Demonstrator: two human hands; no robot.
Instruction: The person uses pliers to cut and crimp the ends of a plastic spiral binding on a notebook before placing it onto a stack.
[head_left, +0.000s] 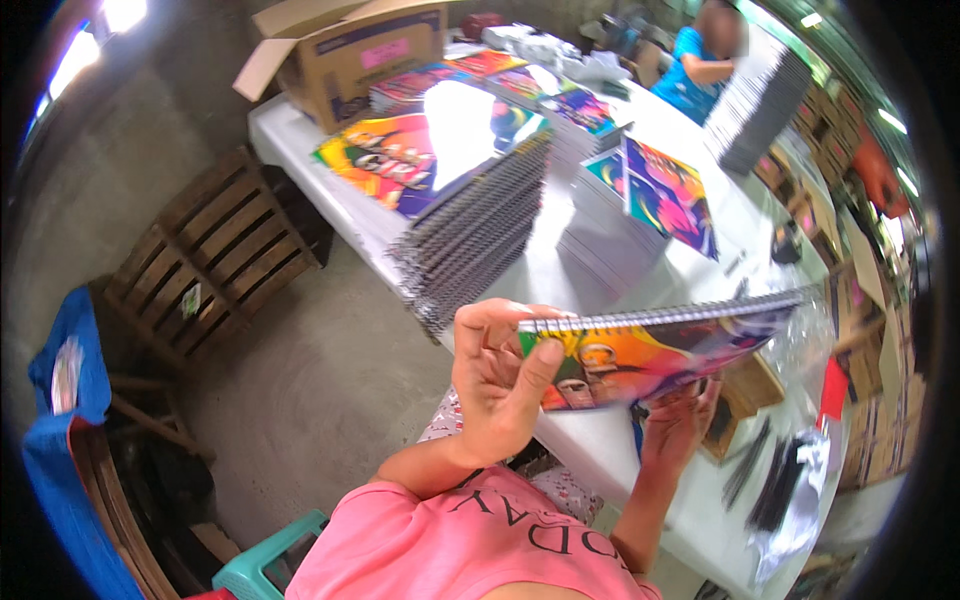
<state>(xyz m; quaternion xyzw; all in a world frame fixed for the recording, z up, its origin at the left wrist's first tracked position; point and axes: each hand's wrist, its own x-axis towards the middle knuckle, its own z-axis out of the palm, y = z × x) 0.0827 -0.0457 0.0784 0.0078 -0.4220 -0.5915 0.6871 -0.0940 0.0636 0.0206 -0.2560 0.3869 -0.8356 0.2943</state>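
My left hand [495, 380] grips the left corner of a spiral-bound notebook [650, 350] with a bright, colourful cover, thumb on the cover and fingers over the wire spine. My right hand [678, 425] supports the same notebook from underneath, mostly hidden by it. The notebook is held nearly flat above the white table [585, 445], and a clear plastic sleeve [800, 335] hangs around its right end.
A tall stack of spiral notebooks [470, 240] stands on the table ahead, with a second pile [640, 215] and an open cardboard box [350, 50] behind. A person in a blue top [695, 70] works at the far end. A wooden pallet [215, 250] leans at left.
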